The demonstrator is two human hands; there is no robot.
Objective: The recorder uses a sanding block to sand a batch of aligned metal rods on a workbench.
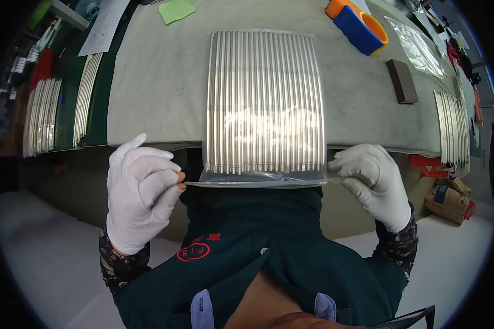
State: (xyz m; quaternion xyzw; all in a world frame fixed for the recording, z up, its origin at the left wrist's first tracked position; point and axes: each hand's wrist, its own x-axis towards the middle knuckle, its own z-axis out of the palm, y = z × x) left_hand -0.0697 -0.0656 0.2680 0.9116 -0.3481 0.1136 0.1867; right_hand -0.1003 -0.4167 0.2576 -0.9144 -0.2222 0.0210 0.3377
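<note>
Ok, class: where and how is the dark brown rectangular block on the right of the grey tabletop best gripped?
Probably grip the brown block around its middle, from above, pinching its opposite long sides: it lies flat, looks narrow across, and nothing appears to touch those sides.

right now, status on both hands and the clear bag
Left hand and right hand pinching near edge of clear bag, opposite ends. Silvery rods inside, side by side. Brown block off right, not in way.
</note>
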